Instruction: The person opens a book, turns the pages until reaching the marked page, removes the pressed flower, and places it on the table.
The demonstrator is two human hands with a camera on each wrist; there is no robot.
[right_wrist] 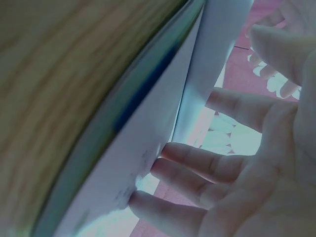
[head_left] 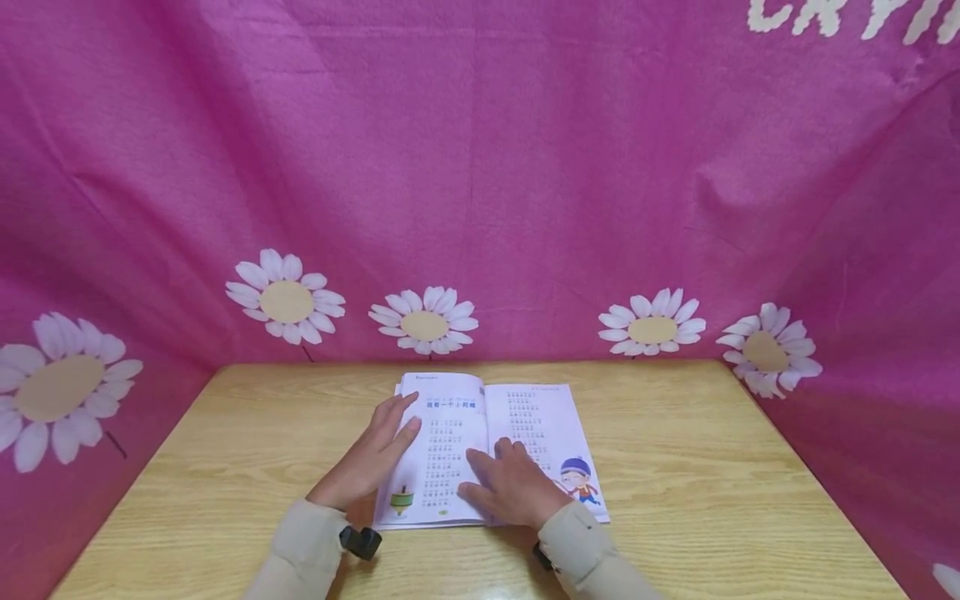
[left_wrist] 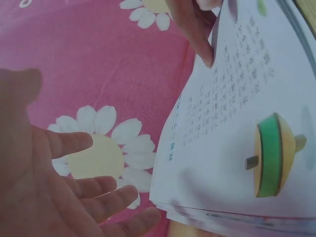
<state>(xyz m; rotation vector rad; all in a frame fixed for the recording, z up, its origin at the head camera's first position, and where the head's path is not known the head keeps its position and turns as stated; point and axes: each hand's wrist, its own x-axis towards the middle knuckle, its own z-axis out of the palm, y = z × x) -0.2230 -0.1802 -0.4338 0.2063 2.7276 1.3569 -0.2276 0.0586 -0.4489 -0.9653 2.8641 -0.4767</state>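
An open book (head_left: 450, 400) with printed Chinese text lies on the wooden table. Its left page carries a green and yellow spinning top (left_wrist: 269, 155); on its right page is a drawn child in a blue hat (head_left: 577, 479). My left hand (head_left: 375, 450) is at the left page's outer edge, thumb over the page, fingers spread and holding nothing. Across the lower middle, near the fold, lies my right hand (head_left: 517, 483), its fingertips (right_wrist: 173, 150) touching the paper. Some of the right page's text is hidden under it.
The wooden table (head_left: 697, 467) extends on both sides of the book. A pink cloth (head_left: 480, 167) with white daisies hangs behind and along both sides. Each wrist wears a black strap device (head_left: 360, 542) over a beige sleeve (head_left: 303, 542).
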